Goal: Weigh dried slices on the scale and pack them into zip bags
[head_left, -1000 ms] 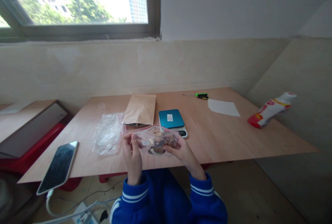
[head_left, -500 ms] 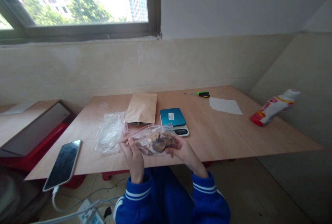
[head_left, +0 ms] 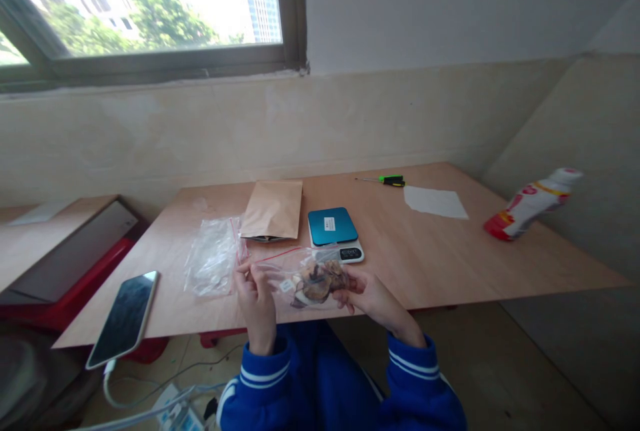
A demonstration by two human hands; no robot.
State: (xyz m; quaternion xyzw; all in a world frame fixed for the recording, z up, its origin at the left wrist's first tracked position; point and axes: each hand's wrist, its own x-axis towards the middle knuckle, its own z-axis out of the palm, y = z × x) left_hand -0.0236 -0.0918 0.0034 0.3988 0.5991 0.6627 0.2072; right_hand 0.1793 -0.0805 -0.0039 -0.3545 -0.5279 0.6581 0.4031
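Note:
A clear zip bag point(head_left: 273, 274) with a red seal line is stretched between my two hands above the table's front edge. Brown and pale dried slices point(head_left: 320, 282) lie bunched toward its right end, along with a small white packet point(head_left: 287, 286). My left hand point(head_left: 255, 294) pinches the left end of the bag. Fingers of my right hand point(head_left: 363, 291) are closed on the right end, beside the slices. Just behind the bag sits a kitchen scale point(head_left: 334, 226) with a blue top and a dark display. A brown paper bag point(head_left: 273, 211) lies left of the scale.
Flat clear zip bags point(head_left: 213, 258) lie at left on the wooden table point(head_left: 410, 244). A phone point(head_left: 125, 318) with a white cable overhangs the front left edge. Screwdrivers point(head_left: 393, 181) and torn white paper point(head_left: 435, 202) lie at the back right, near a tilted bottle point(head_left: 530, 206).
My right hand has shifted slightly right. The slices have gathered toward the right end of the bag, and more of the scale's display shows.

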